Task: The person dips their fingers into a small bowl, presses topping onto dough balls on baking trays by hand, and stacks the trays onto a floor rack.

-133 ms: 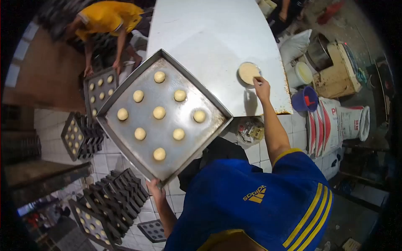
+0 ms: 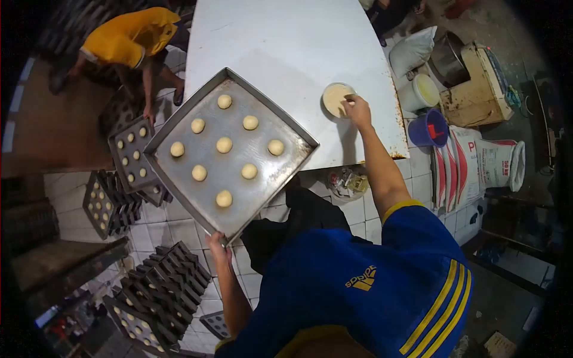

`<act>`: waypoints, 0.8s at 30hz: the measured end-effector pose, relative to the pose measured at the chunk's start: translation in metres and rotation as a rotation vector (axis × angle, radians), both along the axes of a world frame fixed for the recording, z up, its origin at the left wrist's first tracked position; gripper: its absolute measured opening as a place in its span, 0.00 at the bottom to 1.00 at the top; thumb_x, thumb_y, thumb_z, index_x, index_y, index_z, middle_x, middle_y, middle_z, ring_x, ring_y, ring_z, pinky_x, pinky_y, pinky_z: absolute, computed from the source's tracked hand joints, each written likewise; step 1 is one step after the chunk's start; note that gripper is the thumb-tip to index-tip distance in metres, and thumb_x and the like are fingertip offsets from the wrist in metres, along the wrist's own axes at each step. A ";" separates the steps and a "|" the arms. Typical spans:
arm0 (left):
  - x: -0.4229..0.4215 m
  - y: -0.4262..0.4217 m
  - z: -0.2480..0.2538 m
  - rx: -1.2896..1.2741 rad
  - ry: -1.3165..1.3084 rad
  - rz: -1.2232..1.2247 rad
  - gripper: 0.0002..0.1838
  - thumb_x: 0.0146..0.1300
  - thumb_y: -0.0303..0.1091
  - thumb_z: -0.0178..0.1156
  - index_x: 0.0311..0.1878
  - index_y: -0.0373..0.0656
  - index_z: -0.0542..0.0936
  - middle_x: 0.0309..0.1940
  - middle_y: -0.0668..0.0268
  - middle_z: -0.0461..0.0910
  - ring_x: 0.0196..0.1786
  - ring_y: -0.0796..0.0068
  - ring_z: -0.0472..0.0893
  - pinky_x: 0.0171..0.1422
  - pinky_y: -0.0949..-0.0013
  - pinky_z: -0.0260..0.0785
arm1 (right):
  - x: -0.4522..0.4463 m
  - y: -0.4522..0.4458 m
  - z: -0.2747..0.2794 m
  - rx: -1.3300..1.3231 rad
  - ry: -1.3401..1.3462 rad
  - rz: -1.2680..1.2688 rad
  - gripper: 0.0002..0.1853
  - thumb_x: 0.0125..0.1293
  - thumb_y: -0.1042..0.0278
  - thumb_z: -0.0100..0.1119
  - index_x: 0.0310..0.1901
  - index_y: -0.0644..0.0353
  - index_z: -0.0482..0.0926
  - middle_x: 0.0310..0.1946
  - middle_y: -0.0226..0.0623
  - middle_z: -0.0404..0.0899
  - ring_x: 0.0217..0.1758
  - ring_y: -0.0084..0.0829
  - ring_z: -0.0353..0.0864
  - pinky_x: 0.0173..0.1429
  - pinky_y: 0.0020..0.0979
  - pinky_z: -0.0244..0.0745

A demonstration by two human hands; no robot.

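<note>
My left hand (image 2: 220, 249) grips the near corner of a square metal baking tray (image 2: 268, 197), fingers closed on its rim. The tray carries several round, pale dough balls (image 2: 224, 145), spaced apart, and its far part overlaps the white table. My right hand (image 2: 358, 112) is at a small round bowl (image 2: 336, 99) on the table, fingertips pinched together over the bowl's pale, fine-grained contents. Whatever those fingertips hold is too small to make out.
The white table (image 2: 286, 53) has a rusty edge. Stacked trays of dough balls (image 2: 158, 286) stand on the tiled floor at left. A co-worker in a yellow shirt (image 2: 128, 39) handles another tray (image 2: 134, 152). Sacks (image 2: 471, 161), a purple bucket (image 2: 421, 130) and a white bucket (image 2: 421, 92) stand right.
The view has shifted slightly. My right fingertips have moved from the bowl's rim inward over its contents. The co-worker has bent further left, with their tray lower. My left hand keeps its grip.
</note>
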State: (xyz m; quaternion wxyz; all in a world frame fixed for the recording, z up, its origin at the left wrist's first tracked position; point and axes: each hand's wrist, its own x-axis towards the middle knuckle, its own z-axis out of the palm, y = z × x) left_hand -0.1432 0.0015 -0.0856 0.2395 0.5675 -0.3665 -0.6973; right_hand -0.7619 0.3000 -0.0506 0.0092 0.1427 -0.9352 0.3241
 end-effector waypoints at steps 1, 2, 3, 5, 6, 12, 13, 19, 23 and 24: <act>-0.006 -0.018 -0.006 -0.037 0.093 -0.089 0.13 0.52 0.27 0.61 0.43 0.41 0.75 0.34 0.67 0.75 0.32 0.68 0.74 0.41 0.66 0.68 | 0.001 -0.011 -0.015 0.035 -0.073 0.038 0.18 0.71 0.56 0.67 0.52 0.60 0.91 0.50 0.48 0.92 0.55 0.50 0.90 0.63 0.45 0.83; -0.028 -0.013 -0.011 -0.019 0.096 -0.093 0.13 0.52 0.27 0.61 0.43 0.41 0.75 0.34 0.67 0.75 0.32 0.68 0.74 0.41 0.66 0.68 | -0.008 -0.007 -0.010 0.053 -0.071 0.032 0.18 0.71 0.56 0.67 0.52 0.60 0.91 0.50 0.48 0.92 0.55 0.50 0.90 0.63 0.45 0.83; -0.065 -0.013 -0.021 0.001 0.081 -0.087 0.15 0.54 0.25 0.60 0.47 0.41 0.74 0.33 0.68 0.75 0.32 0.71 0.75 0.39 0.66 0.69 | -0.031 -0.012 0.004 0.093 0.007 0.122 0.17 0.71 0.56 0.67 0.52 0.60 0.92 0.50 0.48 0.91 0.56 0.52 0.89 0.64 0.46 0.82; -0.088 -0.022 -0.028 0.024 0.015 -0.082 0.17 0.57 0.23 0.60 0.51 0.40 0.73 0.31 0.68 0.75 0.32 0.73 0.76 0.36 0.67 0.69 | -0.039 -0.027 0.003 0.130 0.033 0.214 0.17 0.70 0.56 0.67 0.51 0.59 0.92 0.50 0.48 0.91 0.56 0.53 0.88 0.65 0.48 0.81; -0.088 -0.026 -0.034 0.008 -0.024 -0.081 0.18 0.57 0.23 0.59 0.52 0.40 0.73 0.32 0.68 0.75 0.31 0.73 0.75 0.36 0.67 0.69 | -0.037 -0.030 0.003 0.146 0.047 0.278 0.16 0.70 0.57 0.67 0.51 0.58 0.92 0.50 0.48 0.91 0.56 0.54 0.87 0.65 0.49 0.81; -0.115 -0.057 -0.047 -0.061 -0.187 -0.186 0.05 0.60 0.27 0.59 0.39 0.40 0.78 0.29 0.68 0.78 0.30 0.71 0.78 0.35 0.65 0.70 | -0.040 -0.042 -0.006 0.314 0.032 0.372 0.13 0.68 0.58 0.69 0.45 0.56 0.92 0.46 0.49 0.90 0.53 0.52 0.87 0.60 0.50 0.82; -0.118 -0.064 -0.047 -0.108 -0.311 -0.337 0.11 0.60 0.27 0.60 0.46 0.38 0.79 0.34 0.64 0.81 0.35 0.68 0.80 0.42 0.63 0.73 | -0.040 -0.042 -0.008 0.326 0.059 0.393 0.12 0.68 0.58 0.69 0.44 0.57 0.92 0.45 0.49 0.90 0.53 0.52 0.87 0.59 0.50 0.82; -0.149 -0.066 -0.038 -0.323 -0.488 -0.637 0.20 0.65 0.31 0.63 0.58 0.31 0.81 0.46 0.55 0.88 0.49 0.63 0.87 0.58 0.59 0.77 | -0.049 -0.047 -0.018 0.382 0.096 0.436 0.12 0.69 0.60 0.67 0.47 0.56 0.92 0.44 0.47 0.90 0.52 0.52 0.87 0.58 0.50 0.82; -0.136 -0.064 -0.054 -0.299 -0.440 -0.617 0.20 0.71 0.35 0.60 0.59 0.30 0.81 0.46 0.55 0.89 0.50 0.61 0.87 0.59 0.60 0.77 | -0.044 -0.052 -0.025 0.406 0.143 0.497 0.13 0.68 0.61 0.66 0.46 0.59 0.91 0.41 0.49 0.90 0.49 0.53 0.89 0.55 0.51 0.83; -0.134 -0.064 -0.062 -0.375 -0.402 -0.610 0.19 0.75 0.37 0.59 0.58 0.30 0.82 0.45 0.56 0.89 0.50 0.62 0.87 0.59 0.60 0.77 | -0.042 -0.053 -0.025 0.356 0.070 0.453 0.14 0.68 0.59 0.67 0.47 0.59 0.91 0.42 0.51 0.91 0.47 0.53 0.89 0.55 0.49 0.84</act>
